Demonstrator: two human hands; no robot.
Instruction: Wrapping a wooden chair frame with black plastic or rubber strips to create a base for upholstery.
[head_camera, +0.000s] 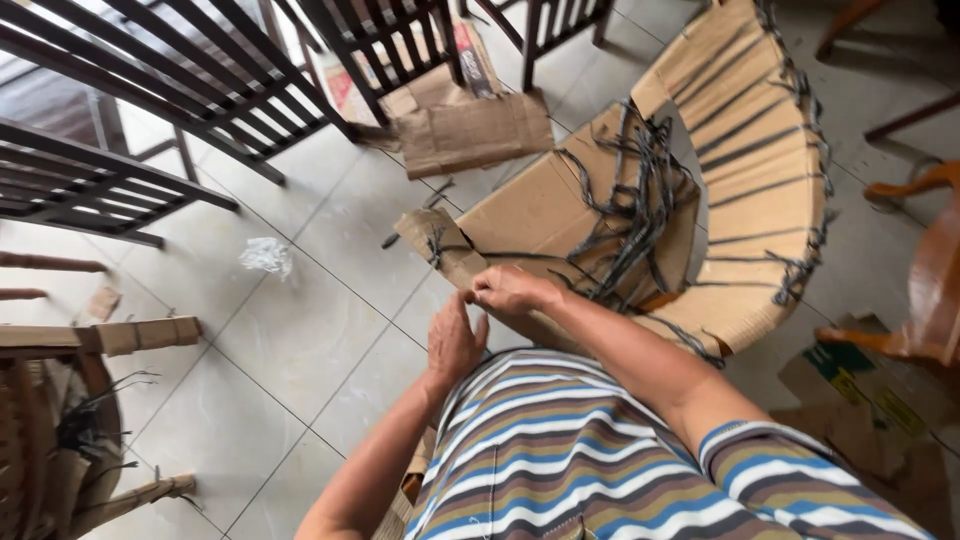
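Right now we have a cardboard-wrapped chair (700, 190) tipped in front of us on the tiled floor (300, 340), its curved back and seat bound in brown cardboard and a tangle of dark string (630, 200). Our right hand (512, 290) rests at the near edge of the wrapping, fingers (480, 285) pinched together on what looks like a cord or the cardboard edge; which of the two we cannot tell. Our left hand (452, 345) stands just beneath, fingers together and nearly straight, touching the same edge rather than clamped on anything we can make out.

We judge the step in hand to be working the binding at this corner, loosening or pulling a strand. The next move would call for a firm pinch on one strand and a steady draw away from the knotted mass, the other hand bracing the cardboard.

Farther out lie a loose cardboard sheet (475, 130), a crumpled plastic scrap (265, 255), dark slatted chairs (150, 90), and another wrapped chair (70, 420) at our left.
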